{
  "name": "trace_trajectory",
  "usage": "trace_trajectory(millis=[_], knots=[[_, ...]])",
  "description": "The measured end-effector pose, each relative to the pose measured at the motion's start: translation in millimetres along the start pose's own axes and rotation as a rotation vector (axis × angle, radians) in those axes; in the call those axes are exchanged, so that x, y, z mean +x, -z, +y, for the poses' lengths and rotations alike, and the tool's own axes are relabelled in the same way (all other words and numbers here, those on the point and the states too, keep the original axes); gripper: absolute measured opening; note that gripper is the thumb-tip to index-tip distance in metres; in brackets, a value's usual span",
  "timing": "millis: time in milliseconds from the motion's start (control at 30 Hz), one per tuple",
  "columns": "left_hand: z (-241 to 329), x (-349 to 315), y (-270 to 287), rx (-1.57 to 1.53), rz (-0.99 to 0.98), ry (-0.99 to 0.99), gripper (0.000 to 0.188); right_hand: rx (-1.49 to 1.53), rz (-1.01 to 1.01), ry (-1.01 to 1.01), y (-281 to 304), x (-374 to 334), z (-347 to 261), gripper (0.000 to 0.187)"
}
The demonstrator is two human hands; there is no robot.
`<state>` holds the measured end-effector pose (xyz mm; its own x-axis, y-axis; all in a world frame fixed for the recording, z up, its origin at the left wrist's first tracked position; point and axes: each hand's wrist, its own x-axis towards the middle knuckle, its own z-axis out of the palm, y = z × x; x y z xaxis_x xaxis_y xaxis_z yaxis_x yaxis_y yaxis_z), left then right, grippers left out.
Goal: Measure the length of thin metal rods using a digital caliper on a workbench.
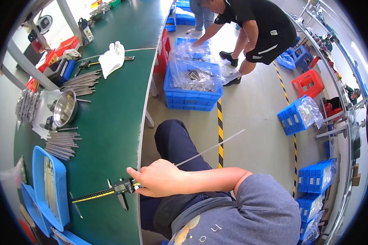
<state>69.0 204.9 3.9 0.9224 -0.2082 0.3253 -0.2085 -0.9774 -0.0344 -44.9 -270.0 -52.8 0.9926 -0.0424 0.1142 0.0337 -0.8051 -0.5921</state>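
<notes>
My right hand point(161, 179) is closed around a black digital caliper point(122, 188) at the near edge of the green table. The caliper's jaws are spread, and its yellow scale points left over the tabletop. A thin straight rod point(210, 148) sticks out to the right beyond the hand; I cannot tell whether it is part of the caliper. My left hand is not in view. Left of the caliper, a blue plastic basket point(64, 192) holds several long thin rods. Farther off lie a stack of grey metal rods point(63, 143) and a steel bowl point(65, 108).
On the green table point(110, 147) lie another rod pile point(81, 83), a white glove point(112, 58) and a second caliper point(129, 58). A person point(257, 24) bends over blue crates point(192, 98) with plastic bags and metal parts. Red stools point(308, 83) and more crates point(315, 179) stand right.
</notes>
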Motion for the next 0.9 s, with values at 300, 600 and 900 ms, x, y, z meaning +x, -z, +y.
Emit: trace_trajectory(millis=[300, 600, 900], knots=[[86.1, 9.7, 37.7, 0.082, 0.747, -0.198, 0.013, -0.034, -0.068, -0.001, -3.9, 1.3, -4.3, 0.059], [254.6, 17.3, -35.9, -0.41, 0.423, -0.999, 0.021, -0.058, 0.111, -0.073, 33.6, -18.3, 8.3, 0.051], [235.3, 6.3, -61.3, -0.424, 0.479, -0.823, 0.018, -0.089, 0.129, -0.007, 22.4, -21.5, 2.6, 0.047]])
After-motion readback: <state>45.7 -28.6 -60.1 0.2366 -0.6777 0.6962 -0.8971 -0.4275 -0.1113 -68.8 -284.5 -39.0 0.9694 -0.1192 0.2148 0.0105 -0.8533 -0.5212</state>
